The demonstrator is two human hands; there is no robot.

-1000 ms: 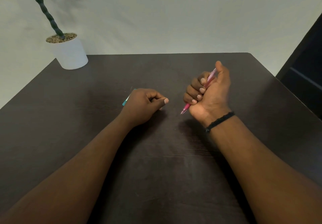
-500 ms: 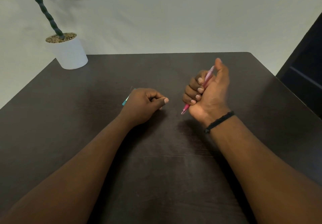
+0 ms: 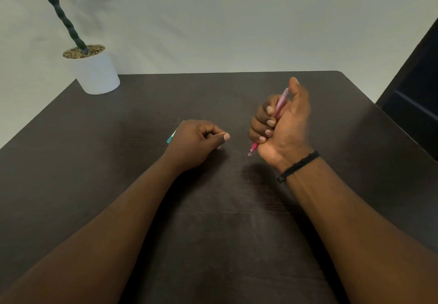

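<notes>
R hand (image 3: 282, 128) fists pink pen (image 3: 280, 101), tip down, just above surface (image 3: 213, 232). L hand (image 3: 196, 142) curled on surface, teal pen (image 3: 171, 137) poking out; grip unclear. Both well apart from edges; pot (image 3: 94, 74) at far-left corner.

The pot (image 3: 97, 76) stands on the table (image 3: 213, 232), far left of the pen (image 3: 281, 102).

Dim, even light; a soft shadow lies under the right hand (image 3: 284, 128), whose edge blurs. Wide-angle stretch tilts the white round plant pot (image 3: 94, 76).
</notes>
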